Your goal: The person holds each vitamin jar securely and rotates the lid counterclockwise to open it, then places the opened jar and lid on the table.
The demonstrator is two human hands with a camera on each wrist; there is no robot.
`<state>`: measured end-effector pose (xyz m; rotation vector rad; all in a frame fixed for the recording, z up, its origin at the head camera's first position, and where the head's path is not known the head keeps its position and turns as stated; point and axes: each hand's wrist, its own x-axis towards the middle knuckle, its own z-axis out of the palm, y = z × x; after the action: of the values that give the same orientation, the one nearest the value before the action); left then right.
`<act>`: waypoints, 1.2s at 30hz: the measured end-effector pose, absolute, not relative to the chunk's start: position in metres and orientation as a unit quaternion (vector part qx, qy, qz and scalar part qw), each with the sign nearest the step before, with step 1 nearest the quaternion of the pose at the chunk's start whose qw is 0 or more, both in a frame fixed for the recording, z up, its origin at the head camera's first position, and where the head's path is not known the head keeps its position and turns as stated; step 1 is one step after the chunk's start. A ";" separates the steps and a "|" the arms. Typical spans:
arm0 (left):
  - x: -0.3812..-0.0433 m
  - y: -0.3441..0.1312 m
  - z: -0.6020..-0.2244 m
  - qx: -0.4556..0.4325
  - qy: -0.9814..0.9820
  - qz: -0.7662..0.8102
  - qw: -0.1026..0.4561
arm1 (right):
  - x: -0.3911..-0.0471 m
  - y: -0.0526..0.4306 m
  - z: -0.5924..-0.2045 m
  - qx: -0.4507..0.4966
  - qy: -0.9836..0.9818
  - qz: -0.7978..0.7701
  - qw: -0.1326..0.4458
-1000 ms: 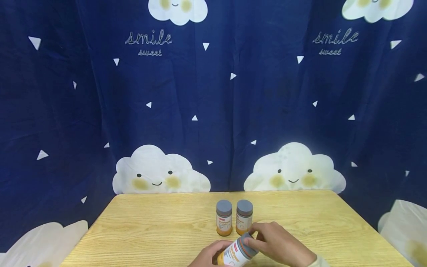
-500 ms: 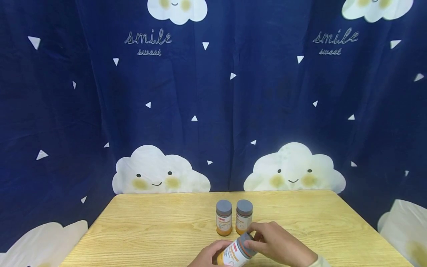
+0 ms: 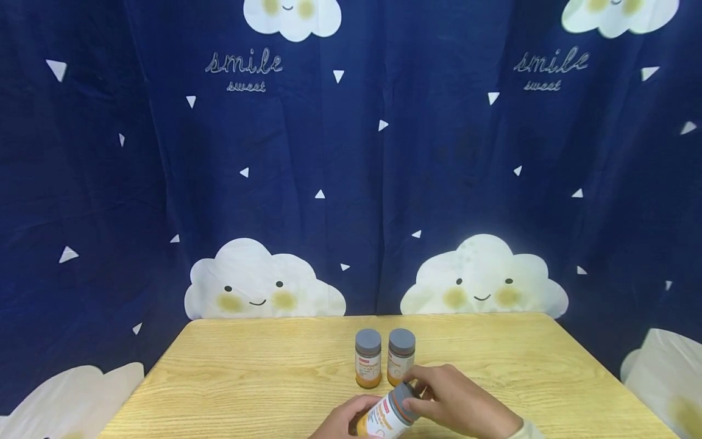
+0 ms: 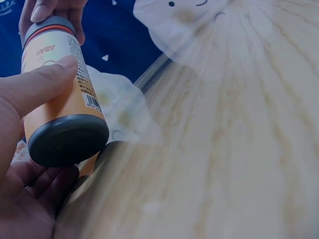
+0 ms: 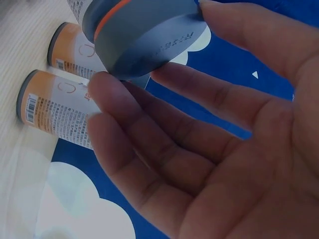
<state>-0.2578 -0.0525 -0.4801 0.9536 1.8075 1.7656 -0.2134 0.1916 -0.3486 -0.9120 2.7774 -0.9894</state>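
A white and orange supplement bottle (image 3: 382,421) with a grey lid (image 5: 149,42) is tilted at the table's near side, its lid end up and to the right. My left hand (image 3: 345,421) grips its body, the thumb lying across the label (image 4: 82,55). My right hand (image 3: 455,402) holds the lid at its edge between thumb and fingertips. An orange-red ring shows just below the lid. In the left wrist view the bottle's dark base (image 4: 70,139) faces the camera.
Two matching bottles stand upright side by side behind my hands, the left bottle (image 3: 368,360) and the right bottle (image 3: 401,356). The wooden table (image 3: 247,378) reaches back to a dark blue curtain (image 3: 351,152) with printed clouds.
The lid end of the held bottle has shifted very slightly left, with my right fingertips still on it. My left hand and the two standing bottles have stayed put.
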 end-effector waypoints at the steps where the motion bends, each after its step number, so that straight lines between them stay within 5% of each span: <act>1: -0.258 -0.053 -0.480 0.345 0.653 0.638 0.218 | -0.214 0.191 -0.349 -0.298 0.899 -0.321 0.025; 36: -0.260 -0.052 -0.478 0.344 0.648 0.636 0.240 | -0.215 0.194 -0.348 -0.348 0.884 -0.313 0.003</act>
<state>-0.2599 -0.0520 -0.4782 0.9427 1.7728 1.7402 -0.2153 0.1935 -0.3485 -1.0909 2.7708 -0.9804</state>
